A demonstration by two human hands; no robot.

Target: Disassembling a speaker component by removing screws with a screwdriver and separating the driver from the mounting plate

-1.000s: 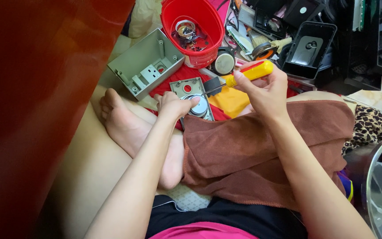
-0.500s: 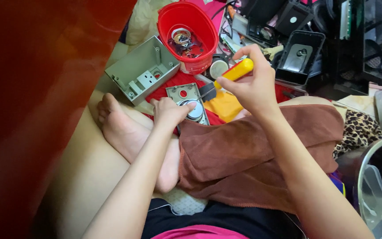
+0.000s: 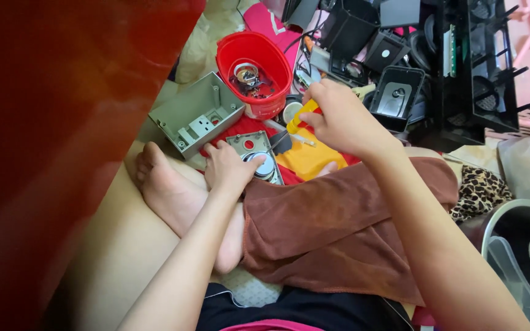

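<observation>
My left hand (image 3: 231, 168) rests on a small grey metal plate (image 3: 254, 147) with a round silver part and a red dot, pinning it down on a red and yellow cloth (image 3: 305, 158). My right hand (image 3: 341, 119) grips a yellow-handled screwdriver (image 3: 302, 116), tip pointing down and left toward the plate. I sit cross-legged: a bare foot (image 3: 170, 196) lies left of the plate and a brown-trousered knee (image 3: 345, 227) lies under my right arm.
A red bucket (image 3: 256, 73) holding small metal parts stands behind the plate. An open grey metal box (image 3: 197, 113) lies to its left. Black plastic housings and trays (image 3: 400, 92) crowd the back right. A clear plastic tub (image 3: 510, 270) sits at right; a red blurred surface (image 3: 56, 122) fills the left.
My right hand has swung the screwdriver from lying level to pointing steeply down at the plate. The left hand stays on the plate. The view shifted slightly.
</observation>
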